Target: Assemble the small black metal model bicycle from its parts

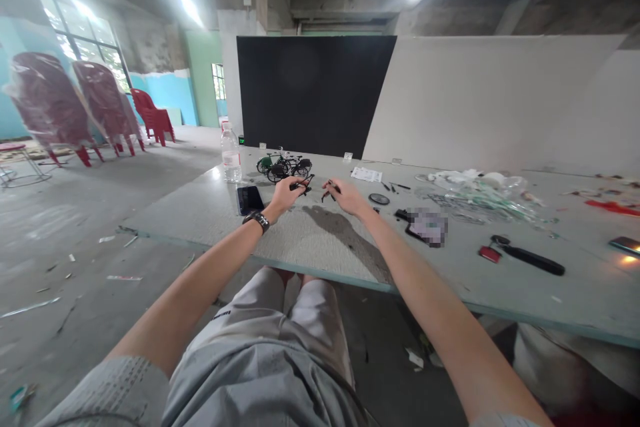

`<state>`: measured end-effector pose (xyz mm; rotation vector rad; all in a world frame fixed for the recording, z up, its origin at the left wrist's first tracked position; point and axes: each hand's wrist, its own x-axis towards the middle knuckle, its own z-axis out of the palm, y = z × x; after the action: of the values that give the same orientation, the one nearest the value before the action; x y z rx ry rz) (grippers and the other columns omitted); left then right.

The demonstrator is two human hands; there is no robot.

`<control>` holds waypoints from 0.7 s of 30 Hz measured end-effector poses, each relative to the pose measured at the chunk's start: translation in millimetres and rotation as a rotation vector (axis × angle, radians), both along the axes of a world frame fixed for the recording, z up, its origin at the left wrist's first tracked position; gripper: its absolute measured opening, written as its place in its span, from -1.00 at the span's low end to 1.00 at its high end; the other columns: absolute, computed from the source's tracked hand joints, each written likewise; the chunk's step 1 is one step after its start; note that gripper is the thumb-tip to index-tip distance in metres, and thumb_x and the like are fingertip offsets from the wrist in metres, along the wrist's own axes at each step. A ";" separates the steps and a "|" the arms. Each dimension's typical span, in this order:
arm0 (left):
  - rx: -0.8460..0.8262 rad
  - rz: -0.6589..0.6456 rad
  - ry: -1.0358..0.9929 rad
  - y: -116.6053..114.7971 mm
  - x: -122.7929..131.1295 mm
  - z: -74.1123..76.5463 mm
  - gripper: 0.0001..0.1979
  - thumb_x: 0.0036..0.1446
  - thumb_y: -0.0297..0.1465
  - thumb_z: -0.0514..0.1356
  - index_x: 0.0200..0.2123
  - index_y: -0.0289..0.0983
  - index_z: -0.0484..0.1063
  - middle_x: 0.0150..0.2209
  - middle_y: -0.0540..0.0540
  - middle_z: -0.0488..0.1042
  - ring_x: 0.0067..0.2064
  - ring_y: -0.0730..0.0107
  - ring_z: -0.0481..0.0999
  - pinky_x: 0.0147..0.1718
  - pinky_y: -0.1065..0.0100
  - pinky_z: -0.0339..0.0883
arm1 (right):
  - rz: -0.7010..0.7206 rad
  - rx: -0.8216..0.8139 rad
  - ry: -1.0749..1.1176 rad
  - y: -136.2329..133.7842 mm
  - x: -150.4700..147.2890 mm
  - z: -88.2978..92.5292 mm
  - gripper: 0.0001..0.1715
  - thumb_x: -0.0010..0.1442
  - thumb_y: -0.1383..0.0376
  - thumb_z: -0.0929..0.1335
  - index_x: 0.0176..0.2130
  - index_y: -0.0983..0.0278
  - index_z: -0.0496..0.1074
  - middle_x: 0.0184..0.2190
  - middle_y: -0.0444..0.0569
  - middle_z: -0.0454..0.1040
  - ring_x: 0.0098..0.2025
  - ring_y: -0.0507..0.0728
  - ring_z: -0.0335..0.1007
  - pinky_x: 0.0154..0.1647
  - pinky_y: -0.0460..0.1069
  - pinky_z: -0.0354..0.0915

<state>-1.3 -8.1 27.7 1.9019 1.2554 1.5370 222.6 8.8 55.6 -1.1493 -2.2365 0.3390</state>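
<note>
My left hand (pixel 289 192), with a dark watch (pixel 257 219) at the wrist, is closed on a small black frame-like part (pixel 306 185) above the table. A little to the right, my right hand (pixel 344 194) pinches a small dark piece (pixel 329 191); its exact shape is too small to tell. The two hands are apart. Several miniature bicycles (pixel 284 165) stand just behind my left hand. A small black wheel (pixel 379 199) lies to the right of my right hand, with thin dark parts (pixel 395 187) behind it.
Left on the table (pixel 180 213) are a phone (pixel 250 200) and a water bottle (pixel 231 157). A paper (pixel 367 175) lies behind my right hand. Plastic-wrapped parts (pixel 480 193), a black-handled item (pixel 535 259) and another phone (pixel 625 246) are rightward. A black panel (pixel 315 93) stands behind.
</note>
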 end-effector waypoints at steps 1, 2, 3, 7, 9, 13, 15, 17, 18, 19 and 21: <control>0.006 0.002 0.007 -0.6 -0.2 0.2 -0.81 0.14 -0.54 0.25 -0.20 -0.29 0.63 -0.13 -0.15 0.67 -0.05 0.18 0.61 0.05 0.20 0.44 | -0.001 -0.001 -0.007 -0.5 0.6 -0.2 -0.47 0.45 -0.08 0.16 -0.06 0.26 0.43 -0.20 0.12 0.63 -0.24 0.22 0.50 -0.21 0.02 0.26; 0.016 0.000 0.012 -1.1 -0.4 0.2 -0.80 0.14 -0.55 0.24 -0.19 -0.29 0.62 -0.11 -0.15 0.66 -0.03 0.19 0.61 0.06 0.20 0.43 | -0.006 -0.005 -0.011 -0.7 1.2 -0.4 -0.44 0.45 -0.11 0.14 -0.06 0.26 0.43 -0.24 0.11 0.63 -0.28 0.22 0.49 -0.23 0.02 0.25; 0.033 -0.004 0.013 -1.4 -0.8 0.0 -0.79 0.14 -0.55 0.23 -0.17 -0.29 0.61 -0.10 -0.16 0.66 -0.03 0.20 0.61 0.07 0.21 0.42 | -0.012 -0.008 -0.015 -0.7 1.5 -0.6 -0.42 0.45 -0.12 0.13 -0.07 0.25 0.42 -0.28 0.09 0.62 -0.31 0.21 0.48 -0.24 0.02 0.25; 0.110 -0.023 -0.002 -1.1 -3.0 -2.2 -0.73 0.21 -0.47 0.25 -0.01 -0.30 0.53 -0.10 -0.19 0.65 0.00 0.22 0.61 0.10 0.20 0.40 | -0.072 -0.028 -0.038 1.3 1.6 -2.1 -0.45 0.46 -0.13 0.09 -0.13 0.21 0.34 -0.36 0.04 0.54 -0.39 0.18 0.41 -0.29 0.03 0.22; 0.120 -0.017 0.018 -0.6 -4.2 -2.9 -0.67 0.25 -0.40 0.26 0.08 -0.28 0.48 -0.05 -0.20 0.63 0.04 0.20 0.59 0.12 0.20 0.38 | -0.129 -0.059 -0.060 2.0 1.1 -2.3 -0.47 0.46 -0.13 0.09 -0.17 0.20 0.30 -0.35 0.06 0.50 -0.42 0.16 0.35 -0.35 0.03 0.21; 0.115 0.021 0.076 0.3 -4.9 -2.9 -0.70 0.30 -0.31 0.23 0.06 -0.24 0.50 0.08 -0.20 0.58 0.12 0.14 0.55 0.12 0.22 0.37 | -0.166 -0.060 -0.096 2.1 1.1 -0.4 -0.55 0.46 -0.05 0.15 -0.16 0.24 0.31 -0.26 0.15 0.49 -0.36 0.20 0.37 -0.35 0.05 0.24; 0.101 0.004 0.075 1.0 -4.6 -2.9 -0.71 0.34 -0.29 0.19 0.05 -0.25 0.51 -0.01 -0.19 0.62 0.05 0.15 0.59 0.06 0.24 0.40 | -0.102 -0.033 -0.077 2.4 1.8 0.8 -0.59 0.45 0.00 0.19 -0.12 0.26 0.37 -0.18 0.18 0.53 -0.25 0.24 0.43 -0.26 0.06 0.28; 0.084 -0.031 0.056 1.9 -4.2 -3.3 -0.70 0.37 -0.28 0.14 0.04 -0.27 0.52 -0.12 -0.18 0.66 -0.05 0.17 0.62 -0.03 0.26 0.42 | -0.002 -0.025 -0.055 3.0 2.7 1.1 -0.57 0.44 0.00 0.22 -0.06 0.26 0.42 -0.14 0.17 0.56 -0.18 0.27 0.48 -0.18 0.07 0.30; 0.077 -0.046 0.045 2.4 -4.0 -3.6 -0.70 0.38 -0.27 0.13 0.04 -0.28 0.52 -0.16 -0.18 0.66 -0.08 0.19 0.63 -0.06 0.27 0.43 | 0.043 -0.030 -0.050 3.5 3.2 0.8 -0.55 0.43 -0.02 0.23 -0.03 0.26 0.44 -0.15 0.16 0.58 -0.18 0.28 0.49 -0.17 0.07 0.30; 0.073 -0.058 0.031 2.9 -3.7 -3.9 -0.70 0.37 -0.28 0.13 0.03 -0.29 0.53 -0.18 -0.18 0.67 -0.11 0.20 0.64 -0.08 0.28 0.43 | 0.072 -0.038 -0.047 3.8 3.6 0.2 -0.53 0.42 -0.05 0.24 0.00 0.25 0.44 -0.17 0.14 0.59 -0.19 0.28 0.50 -0.17 0.08 0.31; 0.064 -0.073 -0.002 3.8 -3.1 -4.2 -0.71 0.36 -0.29 0.15 0.00 -0.30 0.54 -0.20 -0.19 0.67 -0.14 0.21 0.64 -0.10 0.29 0.43 | 0.089 -0.042 -0.038 4.1 4.1 -1.5 -0.51 0.40 -0.07 0.26 0.02 0.25 0.42 -0.22 0.12 0.61 -0.21 0.28 0.51 -0.18 0.08 0.31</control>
<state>-4.4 -4.3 23.5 1.9624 1.1353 1.5585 226.7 12.9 54.1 -1.0885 -2.3284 0.4058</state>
